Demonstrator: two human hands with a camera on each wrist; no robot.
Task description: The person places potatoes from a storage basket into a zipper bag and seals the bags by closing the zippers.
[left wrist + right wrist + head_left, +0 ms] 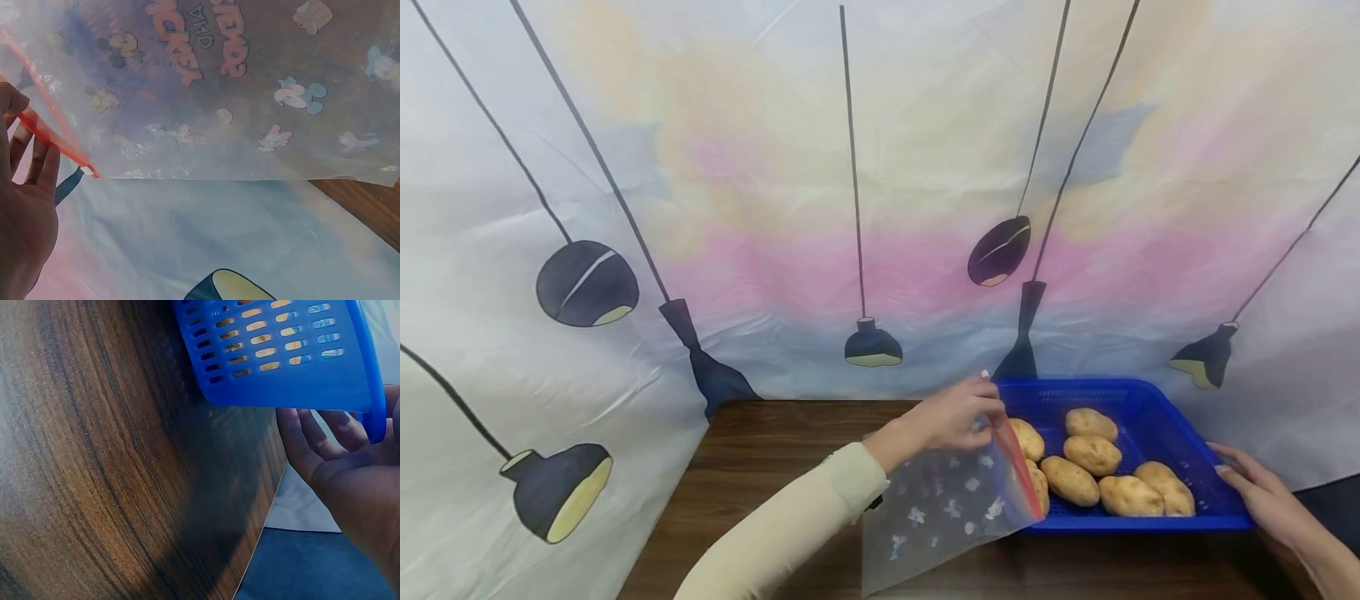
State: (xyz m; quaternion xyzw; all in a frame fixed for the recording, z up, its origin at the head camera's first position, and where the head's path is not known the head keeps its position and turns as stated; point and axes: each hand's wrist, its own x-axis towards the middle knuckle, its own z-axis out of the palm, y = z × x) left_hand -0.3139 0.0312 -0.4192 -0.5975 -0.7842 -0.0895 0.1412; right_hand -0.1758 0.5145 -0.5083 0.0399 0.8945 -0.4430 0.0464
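My left hand (958, 417) pinches the red zip edge of a clear plastic zip bag (925, 517) printed with small cartoon figures. The bag hangs at the left side of a blue plastic basket (1213, 492), its red-edged mouth towards the basket. Several potatoes (1092, 455) lie in the basket; those at the left are partly hidden by the bag's edge. My right hand (1270, 496) holds the basket's right end, thumb at the rim. In the right wrist view, the fingers (331, 440) reach under the slotted wall of the basket (281, 387).
A dark wood-grain table (760, 467) carries the basket, which stands near its right side. Behind hangs a pale cloth backdrop (775, 208) with printed lamps. The table's edge (256, 544) shows below my right hand in the right wrist view.
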